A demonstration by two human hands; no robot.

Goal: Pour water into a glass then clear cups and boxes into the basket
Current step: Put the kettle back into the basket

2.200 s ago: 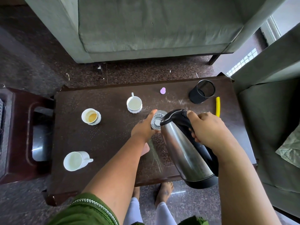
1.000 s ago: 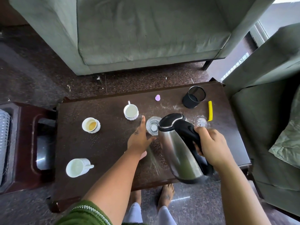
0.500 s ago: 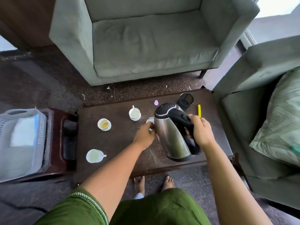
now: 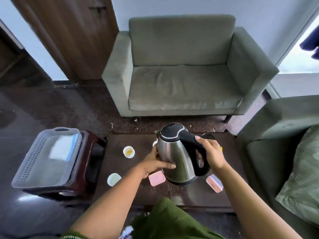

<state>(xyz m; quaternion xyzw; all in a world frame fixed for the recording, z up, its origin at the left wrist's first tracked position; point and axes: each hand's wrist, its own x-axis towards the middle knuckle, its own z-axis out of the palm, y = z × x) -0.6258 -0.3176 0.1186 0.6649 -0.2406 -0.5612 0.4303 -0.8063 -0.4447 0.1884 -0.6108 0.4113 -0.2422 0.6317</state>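
A steel kettle [image 4: 174, 161] with a black lid and handle is upright above the dark coffee table [image 4: 172, 192]. My right hand [image 4: 211, 153] grips its handle. My left hand [image 4: 156, 163] is pressed around the kettle's left side. The glass is hidden behind the kettle. A white cup with tea [image 4: 128, 151] stands left of the kettle, and another white cup [image 4: 114, 179] sits nearer the front left. A third cup [image 4: 154, 143] peeks out behind the kettle. Two pink boxes [image 4: 156, 178] [image 4: 214, 183] lie on the table below the kettle. The grey perforated basket [image 4: 46, 157] rests on a dark stool at left.
A black mesh holder [image 4: 208, 135] and a yellow item [image 4: 221, 149] are at the table's far right. A green sofa [image 4: 181, 80] stands beyond the table, and another sofa with a cushion [image 4: 284, 152] is on the right. A wooden door is at the back left.
The kettle has come back from its tilt to upright and risen. My left hand left the glass and now holds the kettle's side. The view has pulled back and up.
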